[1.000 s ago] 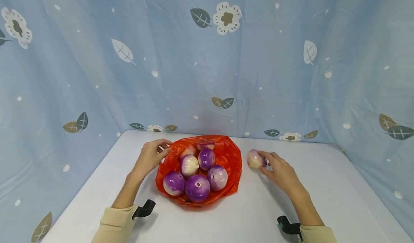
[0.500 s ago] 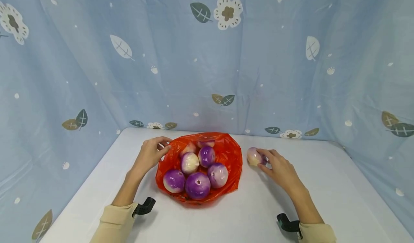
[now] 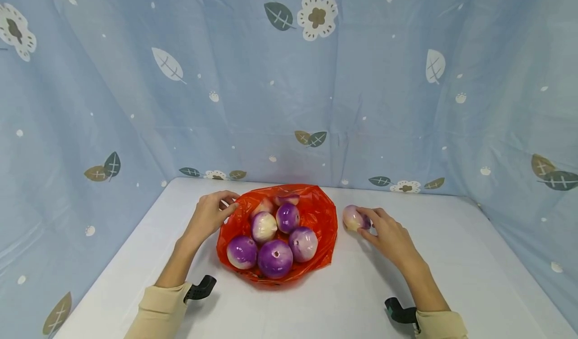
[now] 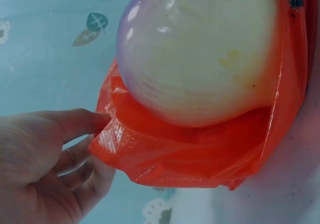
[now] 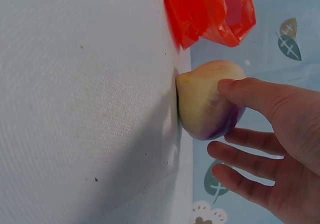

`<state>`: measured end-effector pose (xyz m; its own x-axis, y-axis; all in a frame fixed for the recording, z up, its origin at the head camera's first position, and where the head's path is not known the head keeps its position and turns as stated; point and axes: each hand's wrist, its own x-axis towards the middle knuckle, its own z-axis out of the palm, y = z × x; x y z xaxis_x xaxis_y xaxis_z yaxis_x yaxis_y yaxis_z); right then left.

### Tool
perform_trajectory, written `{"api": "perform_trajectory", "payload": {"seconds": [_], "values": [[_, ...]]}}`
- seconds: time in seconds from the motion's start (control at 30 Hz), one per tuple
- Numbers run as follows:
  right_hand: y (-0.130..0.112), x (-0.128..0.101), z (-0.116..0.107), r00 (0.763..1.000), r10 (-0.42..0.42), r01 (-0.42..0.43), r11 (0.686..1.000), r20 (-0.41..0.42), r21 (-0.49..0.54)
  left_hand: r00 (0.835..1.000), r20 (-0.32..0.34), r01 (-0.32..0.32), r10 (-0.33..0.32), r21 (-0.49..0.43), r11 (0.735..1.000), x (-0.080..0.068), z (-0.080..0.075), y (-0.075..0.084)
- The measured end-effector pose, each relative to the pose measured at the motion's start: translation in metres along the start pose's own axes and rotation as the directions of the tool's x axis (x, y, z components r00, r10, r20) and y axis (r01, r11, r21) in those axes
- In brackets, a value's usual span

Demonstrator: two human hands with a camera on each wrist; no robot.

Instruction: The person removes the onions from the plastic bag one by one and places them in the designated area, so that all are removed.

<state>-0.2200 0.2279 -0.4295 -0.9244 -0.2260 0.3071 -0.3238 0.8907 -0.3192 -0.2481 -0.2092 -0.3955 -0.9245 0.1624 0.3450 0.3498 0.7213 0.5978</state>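
Since nothing had visibly shifted, work seemed paused, the half-curled left hand [image 3: 209,216] pinching the red bag [image 3: 326,228], the half-spread right hand [image 3: 390,236] pinching a loose onion [image 3: 351,217] beside it, toward the table's far edge [image 3: 424,201].

Left forearm [image 3: 178,264] slants in from lower left, left grip [image 3: 208,216] pinching, fingers bent. Right forearm [image 3: 426,286] slants in from lower right; right grip [image 3: 390,236] pinching, thumb [image 5: 252,95] extended, lower fingers [image 5: 247,160] spread apart.
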Motion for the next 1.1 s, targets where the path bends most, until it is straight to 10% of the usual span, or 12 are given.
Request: {"api": "perform_trajectory", "payload": {"seconds": [1.1], "values": [[-0.024, 0.0, -0.016, 0.999, -0.013, 0.011, 0.998, -0.036, -0.055, 1.0, 0.008, 0.018, -0.018, 0.02, 1.0, -0.001, -0.002, 0.001]]}}
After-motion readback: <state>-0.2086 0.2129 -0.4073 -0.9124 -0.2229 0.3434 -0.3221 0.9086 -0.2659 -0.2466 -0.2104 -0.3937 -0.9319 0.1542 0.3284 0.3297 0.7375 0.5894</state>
